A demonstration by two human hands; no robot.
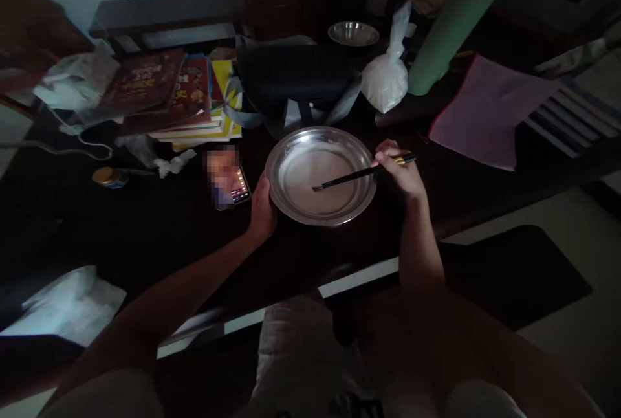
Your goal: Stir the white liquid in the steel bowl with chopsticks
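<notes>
A round shiny metal basin (322, 219) with a wide rim sits before me, a layer of pale powder (310, 169) spread over its bottom. My left hand (262, 212) grips its left rim, thumb on top and fingers mostly hidden beneath. On the right side, my right hand (398, 169) is closed around black chopsticks (350, 177) with gold bands near their upper ends. They slant down to the left, close together, their tips at the powder near the basin's middle. Whether the tips touch the bottom cannot be made out.
Left of the basin lies a lit phone (240, 185), with a small jar (109, 177) and stacked books (189, 98) farther left. Behind stand a black bag (298, 75), a knotted bag of white powder (385, 81), a second metal bowl (353, 33) and a green cylinder (456, 30).
</notes>
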